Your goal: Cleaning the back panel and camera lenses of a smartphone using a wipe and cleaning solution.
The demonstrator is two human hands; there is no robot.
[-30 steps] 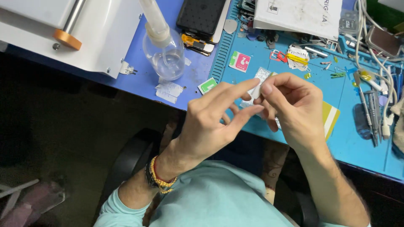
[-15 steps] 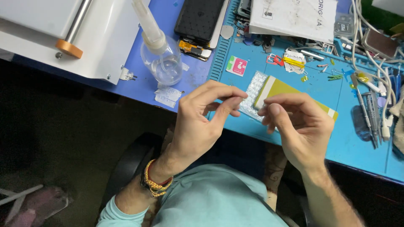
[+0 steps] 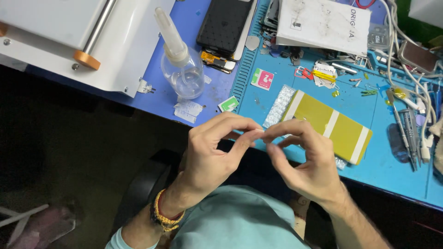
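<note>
Right above the person's lap, just off the near edge of the blue silicone work mat point(image 3: 406, 170), both hands meet fingertip to fingertip. The left hand point(image 3: 210, 152) has thumb and forefinger pinched together, pointing toward three o'clock; the right hand point(image 3: 307, 161) has its own thumb and forefinger pinched and pointing toward nine o'clock. Between the two pinches sits a tiny pale sliver of film or tape point(image 3: 259, 132) — too small to tell what it is exactly, though it reads as a thin whitish strip. Its long axis seems to run roughly nine to three, along the line joining the two pinches, so each hand holds one end and neither is plainly nearer. The remaining fingers of both hands curl loosely and hold nothing.

From the pinch point, a yellow rectangular panel with white stripes point(image 3: 332, 129) lies on the mat near two o'clock, its long axis running from ten toward four. Touching its upper left corner is a strip of clear bubble wrap point(image 3: 279, 106). At eleven o'clock stands a clear plastic squeeze bottle with a long nozzle point(image 3: 182, 69), and beyond it at twelve a black phone with its back off point(image 3: 224, 25). A white machine with an orange knob point(image 3: 87, 60) sits well apart at ten o'clock — out of reach of either hand.
</note>
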